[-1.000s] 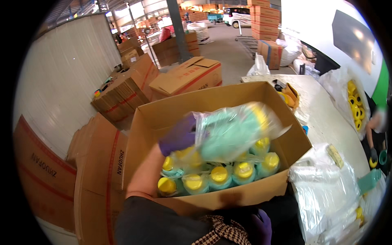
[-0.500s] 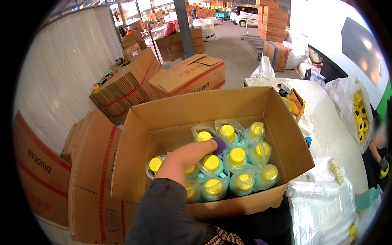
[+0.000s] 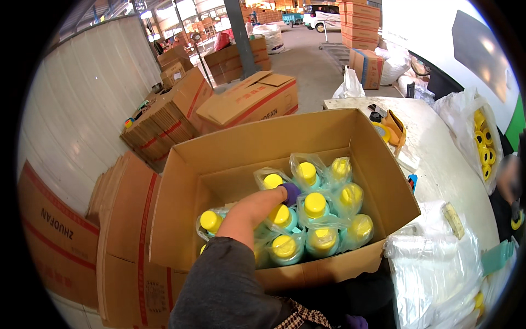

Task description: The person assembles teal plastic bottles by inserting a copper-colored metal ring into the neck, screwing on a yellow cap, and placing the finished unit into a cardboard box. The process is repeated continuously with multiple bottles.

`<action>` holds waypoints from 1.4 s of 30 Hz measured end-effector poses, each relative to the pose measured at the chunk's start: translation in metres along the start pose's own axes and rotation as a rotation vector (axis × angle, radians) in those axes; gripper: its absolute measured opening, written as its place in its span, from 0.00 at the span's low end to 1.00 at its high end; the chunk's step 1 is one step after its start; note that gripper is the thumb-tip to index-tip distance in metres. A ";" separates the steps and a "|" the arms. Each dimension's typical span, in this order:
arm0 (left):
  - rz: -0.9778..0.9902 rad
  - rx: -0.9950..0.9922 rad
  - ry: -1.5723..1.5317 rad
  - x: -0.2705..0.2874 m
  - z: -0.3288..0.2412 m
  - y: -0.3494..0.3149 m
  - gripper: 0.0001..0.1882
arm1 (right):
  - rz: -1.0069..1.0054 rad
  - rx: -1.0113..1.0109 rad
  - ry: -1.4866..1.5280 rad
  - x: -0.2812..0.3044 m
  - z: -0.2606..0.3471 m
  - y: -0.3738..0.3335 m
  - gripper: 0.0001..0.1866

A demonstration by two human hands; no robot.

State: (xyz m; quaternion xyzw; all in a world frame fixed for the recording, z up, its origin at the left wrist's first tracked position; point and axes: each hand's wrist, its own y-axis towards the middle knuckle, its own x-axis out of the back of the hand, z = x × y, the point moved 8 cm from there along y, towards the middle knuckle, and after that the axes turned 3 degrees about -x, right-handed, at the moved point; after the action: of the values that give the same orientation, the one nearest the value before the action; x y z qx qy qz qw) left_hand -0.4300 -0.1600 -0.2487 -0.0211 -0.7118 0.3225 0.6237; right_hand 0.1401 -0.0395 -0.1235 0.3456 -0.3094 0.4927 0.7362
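My left hand, in a purple glove, reaches down among bottles with yellow caps inside an open cardboard box. Its fingers are hidden between the bottles, so their grip does not show. Several light turquoise bottles stand upright in the box, most of them wrapped in clear plastic bags. They fill the right and front parts, and one capped bottle stands left of my forearm. Only a purple scrap of my right hand shows at the lower edge, its fingers hidden.
Right of the box, a white table bears clear plastic bags, a yellow tape roll and an orange-brown tool. A sack of yellow caps hangs beyond. Flattened cartons lean at left. Another person's gloved hand is far right.
The view has shifted slightly. My left hand stays down among the bottles, a little further left. A bit more of my right glove shows at the lower edge.
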 end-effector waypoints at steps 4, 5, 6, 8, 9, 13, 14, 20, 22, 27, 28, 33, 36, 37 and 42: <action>-0.069 -0.089 0.091 0.040 -0.019 -0.017 0.13 | -0.051 -0.058 0.184 0.011 0.003 0.003 0.18; -0.087 -0.093 0.076 0.041 -0.019 -0.016 0.13 | -0.049 -0.076 0.197 0.011 0.002 0.001 0.17; -0.100 -0.082 0.059 0.038 -0.014 -0.025 0.13 | -0.038 -0.085 0.220 0.010 0.002 0.000 0.17; -0.061 -0.038 0.086 0.011 0.007 -0.029 0.13 | -0.030 -0.068 0.218 0.011 0.007 0.006 0.17; -0.098 -0.036 0.034 0.013 0.006 -0.024 0.14 | -0.037 -0.072 0.206 0.013 0.008 0.007 0.16; -0.152 0.000 -0.076 0.012 0.003 -0.006 0.15 | 0.009 -0.005 0.096 0.003 -0.005 0.008 0.16; -0.143 0.016 -0.079 0.009 0.003 -0.004 0.16 | 0.019 -0.014 0.082 0.003 -0.006 0.008 0.16; -0.123 0.066 -0.024 0.004 0.015 -0.018 0.15 | 0.101 0.116 -0.039 0.027 -0.026 0.004 0.15; -0.112 -0.058 0.025 0.040 -0.007 -0.029 0.14 | 0.000 -0.188 0.100 0.077 -0.022 0.028 0.15; -0.306 -0.145 -0.049 0.131 -0.037 -0.076 0.11 | -0.462 -0.174 0.061 0.143 -0.029 0.053 0.11; -0.422 -0.241 -0.031 0.168 -0.067 -0.079 0.11 | -0.442 -0.211 0.133 0.139 -0.051 0.049 0.24; -0.819 -0.794 -0.148 0.277 -0.242 -0.118 0.13 | -0.653 -0.294 0.469 0.125 -0.086 0.084 0.31; -0.836 -0.942 -0.276 0.312 -0.333 -0.152 0.17 | -0.605 -0.210 0.556 0.127 -0.073 0.114 0.31; -0.823 -1.038 -0.207 0.323 -0.373 -0.148 0.18 | -0.615 -0.182 0.620 0.133 -0.080 0.110 0.32; -0.708 -1.356 -0.143 0.358 -0.535 -0.088 0.27 | -0.726 -0.266 0.457 0.154 -0.123 0.061 0.29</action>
State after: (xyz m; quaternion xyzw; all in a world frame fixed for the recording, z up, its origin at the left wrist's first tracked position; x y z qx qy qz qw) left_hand 0.0062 0.1571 0.1148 -0.1489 -0.7567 -0.4031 0.4927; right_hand 0.1466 0.1562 -0.0583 0.2164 -0.0581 0.2222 0.9489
